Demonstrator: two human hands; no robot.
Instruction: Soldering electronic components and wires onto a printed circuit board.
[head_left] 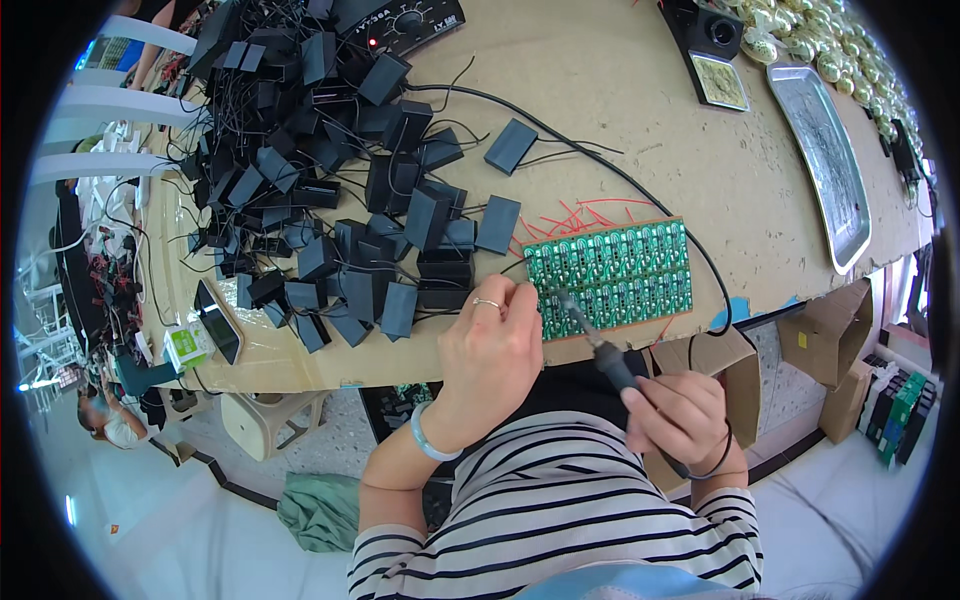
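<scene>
Head view: green circuit board [612,275] lies flat at near edge of bench [700,160], toward its right end. Soldering iron [598,345] tip rests on board's near left part. Right hand [678,410] has its grip closed tight round iron handle. Left hand [490,350] curled, fingers pressing board's left edge; cannot tell if it pinches anything. Red wire bits [580,215] lie just behind board. Big heap of black boxes with wires [330,180] covers bench's left half, so much work looks left. Metal tray [830,170] near right edge.

A heap of black boxes [330,190] crowds the worktop [640,130] left of the green circuit panel [610,275]; bare surface lies beyond it.
</scene>
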